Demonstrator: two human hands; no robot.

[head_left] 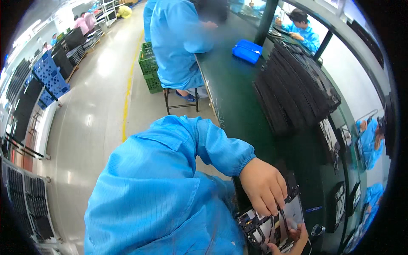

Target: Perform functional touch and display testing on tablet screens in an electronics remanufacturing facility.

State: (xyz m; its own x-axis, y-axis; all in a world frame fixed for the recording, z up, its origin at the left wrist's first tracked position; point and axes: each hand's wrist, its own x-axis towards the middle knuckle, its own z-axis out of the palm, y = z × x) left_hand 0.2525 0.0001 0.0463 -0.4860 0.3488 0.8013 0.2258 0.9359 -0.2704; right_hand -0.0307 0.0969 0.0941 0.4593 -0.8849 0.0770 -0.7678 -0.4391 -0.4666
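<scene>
An opened flat device (pixel 272 229), with circuit boards and a grey shiny plate showing, lies at the near edge of the dark green bench (pixel 238 97). My left hand (pixel 263 185), in a blue sleeve, reaches over it. Its fingers pinch a thin dark tool (pixel 282 216) whose tip points down onto the device's inside. Only part of my right hand (pixel 295 240) shows at the lower edge, its fingers on the device's lower side, holding it. My blue coat hides the rest of that arm.
A long row of black panels (pixel 293 89) stands on the bench, with a blue tray (pixel 247 51) beyond it. A co-worker in blue (pixel 178 42) sits farther along on a stool. Green crates (pixel 149 68) and blue crates (pixel 51 78) stand on the floor.
</scene>
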